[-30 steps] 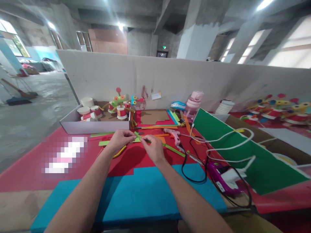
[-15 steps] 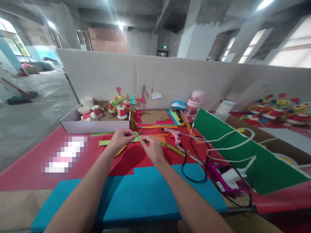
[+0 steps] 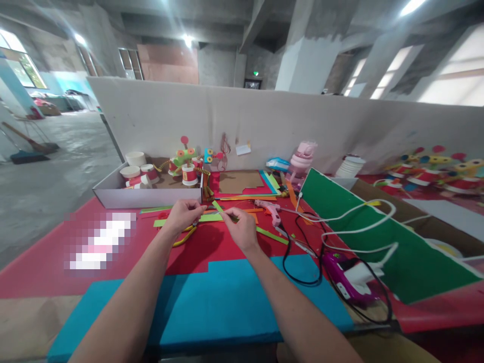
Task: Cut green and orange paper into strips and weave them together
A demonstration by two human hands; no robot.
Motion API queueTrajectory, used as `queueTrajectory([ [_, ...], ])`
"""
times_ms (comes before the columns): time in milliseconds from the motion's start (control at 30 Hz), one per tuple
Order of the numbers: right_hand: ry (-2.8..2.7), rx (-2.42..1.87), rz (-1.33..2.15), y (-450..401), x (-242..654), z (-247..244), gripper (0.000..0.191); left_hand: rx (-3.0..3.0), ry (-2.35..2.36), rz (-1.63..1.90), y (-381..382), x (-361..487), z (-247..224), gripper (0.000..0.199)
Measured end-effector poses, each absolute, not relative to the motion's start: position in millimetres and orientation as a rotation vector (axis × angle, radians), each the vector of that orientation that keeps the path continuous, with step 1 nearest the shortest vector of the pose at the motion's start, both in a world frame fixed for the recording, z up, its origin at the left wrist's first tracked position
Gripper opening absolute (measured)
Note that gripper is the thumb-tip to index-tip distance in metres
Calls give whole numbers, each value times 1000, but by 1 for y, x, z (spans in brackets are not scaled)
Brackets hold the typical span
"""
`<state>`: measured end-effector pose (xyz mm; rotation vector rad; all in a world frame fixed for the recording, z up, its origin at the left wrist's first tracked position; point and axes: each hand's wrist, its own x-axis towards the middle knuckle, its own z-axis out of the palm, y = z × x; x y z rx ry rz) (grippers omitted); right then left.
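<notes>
My right hand (image 3: 242, 229) pinches a narrow light-green paper strip (image 3: 217, 206), whose short end sticks out past the fingertips toward the upper left. To the left, my left hand (image 3: 185, 214) is closed, its thumb and fingertips together and apart from the strip's end; what they hold, if anything, is too small to make out. Beneath the hands lies another light-green strip (image 3: 212, 218) on the red table covering. A yellow-handled tool (image 3: 185, 238) rests partly hidden by my left hand. Right of my right hand, a green strip (image 3: 272, 235) shows; whether it joins the pinched one I cannot tell.
A pink glue gun (image 3: 270, 209) lies to the right, its black cable (image 3: 287, 267) looping near a purple power strip (image 3: 350, 282). A white box (image 3: 151, 196) with paper cups stands at back left. A green board (image 3: 363, 237) leans at right. Blue sheet (image 3: 223, 297) covers the front.
My hands have drawn slightly apart, and my left hand has come off the strip's end. More of the light-green strip now shows beyond my right fingertips.
</notes>
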<state>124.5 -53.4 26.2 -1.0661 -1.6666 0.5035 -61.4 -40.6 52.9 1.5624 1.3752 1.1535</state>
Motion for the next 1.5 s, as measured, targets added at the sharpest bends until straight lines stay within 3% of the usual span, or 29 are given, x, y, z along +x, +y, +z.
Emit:
queueTrajectory([
  [200,-1637,-1033,600,-54,124,26,29,1456,1157,1111,-44,-54,55,35],
  [367,-1682,-999,663,-53,121,22,23,1355,1083,1158,-46,-51,54,31],
  [700,-1483,-931,1104,-44,118,13,24,1549,1158,1165,-43,-46,46,27],
  [967,-1352,-986,1073,-41,119,14,26,2139,1273,1337,-47,-42,49,12],
  [1267,-1294,-1023,1051,-41,120,15,25,2407,1257,1237,-43,-39,41,19],
  [1500,-1307,-1010,1046,-42,120,14,24,2587,1197,1364,-42,-39,35,17],
])
